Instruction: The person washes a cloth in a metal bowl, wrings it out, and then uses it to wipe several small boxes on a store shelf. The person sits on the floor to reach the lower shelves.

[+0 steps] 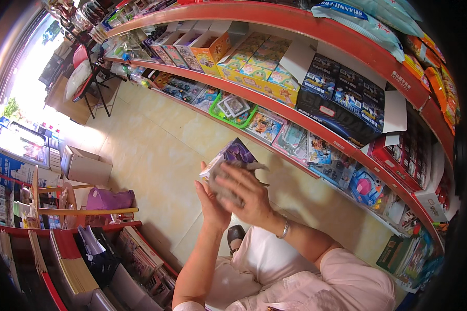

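A small purple and white cardboard box is up in front of me, above the tiled floor. My left hand supports it from below and from the side, thumb pointing up. Pressed against the box is a grey cloth, held under the spread fingers of my right hand. One loose corner of the cloth sticks out to the right. The right hand looks slightly blurred, and together hand and cloth hide much of the box.
Red-edged shelves curve along the right, bearing yellow boxes, dark boxes and a green basket. At lower left stands a book rack, with a purple bag behind it. A folding chair is farther off.
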Demonstrator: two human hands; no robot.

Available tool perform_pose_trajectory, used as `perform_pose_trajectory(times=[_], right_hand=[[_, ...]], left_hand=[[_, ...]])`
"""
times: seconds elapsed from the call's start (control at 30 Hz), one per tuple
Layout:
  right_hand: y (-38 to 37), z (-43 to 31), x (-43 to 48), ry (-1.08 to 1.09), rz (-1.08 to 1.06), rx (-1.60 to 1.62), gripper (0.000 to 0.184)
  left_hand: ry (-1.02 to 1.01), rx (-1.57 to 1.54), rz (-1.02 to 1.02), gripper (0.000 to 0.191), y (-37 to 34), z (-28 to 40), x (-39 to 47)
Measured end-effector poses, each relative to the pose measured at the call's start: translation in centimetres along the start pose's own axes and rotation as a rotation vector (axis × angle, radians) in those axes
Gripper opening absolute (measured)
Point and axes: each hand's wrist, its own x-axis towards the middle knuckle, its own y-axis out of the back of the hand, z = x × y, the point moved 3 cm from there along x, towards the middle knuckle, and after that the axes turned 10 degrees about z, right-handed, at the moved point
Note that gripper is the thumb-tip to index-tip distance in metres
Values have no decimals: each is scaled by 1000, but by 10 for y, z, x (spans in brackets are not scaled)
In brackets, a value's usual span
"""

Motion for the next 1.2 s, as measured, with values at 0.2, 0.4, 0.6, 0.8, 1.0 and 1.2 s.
perform_pose_trajectory(times=[0.2,0.4,0.6,0.8,1.0,1.2], right_hand=[[6,-16,-4,220,-69,27,46],[18,31,7,110,-2,-27,43],[43,111,16,-717,307,369,33],[70,45,37,-231,157,229,34],[53,11,55,142,-257,158,32],[67,89,62,-24,-136,48,28]], left_hand=[[-15,0,-55,65,2,8,3],[-48,71,-83,76,3,9,2],[-207,259,-168,73,0,13,-1],[-333,604,-179,69,1,4,-3],[-337,744,-210,68,5,8,-8],[-343,779,-241,70,0,7,-16]])
